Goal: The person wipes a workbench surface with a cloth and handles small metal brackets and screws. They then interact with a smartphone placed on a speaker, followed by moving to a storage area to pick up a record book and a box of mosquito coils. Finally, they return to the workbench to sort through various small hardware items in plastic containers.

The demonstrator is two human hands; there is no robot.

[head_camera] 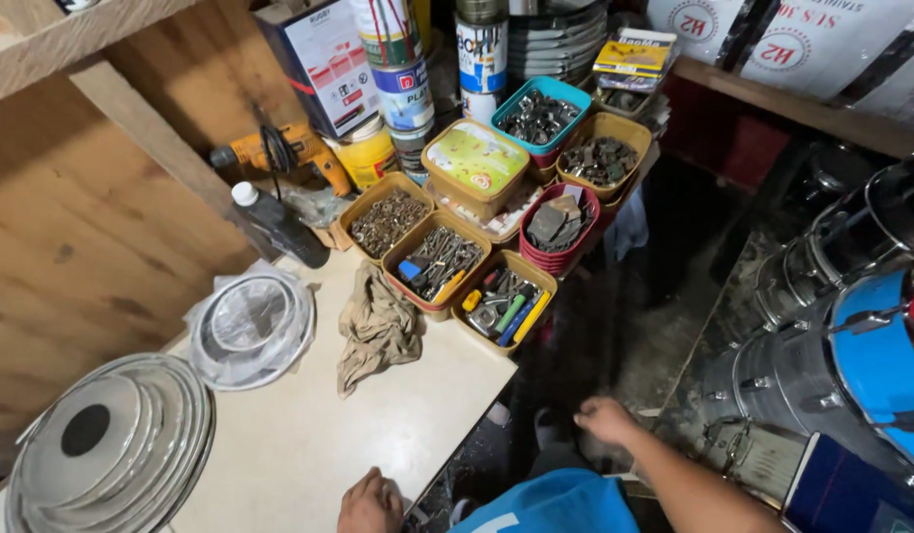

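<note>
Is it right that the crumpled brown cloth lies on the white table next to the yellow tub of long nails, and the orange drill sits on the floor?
Almost. The head view shows the orange drill up on the wooden ledge, not the floor.

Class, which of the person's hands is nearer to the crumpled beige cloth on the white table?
Left. The left hand rests at the table's near edge, just below the crumpled beige cloth; the right hand is off the white table, further right.

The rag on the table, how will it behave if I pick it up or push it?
The rag lies crumpled in folds, so it is probably floppy and would droop from one pinch. It looks thin, likely light. Pushed on the smooth table, it would probably bunch rather than slide whole.
</note>
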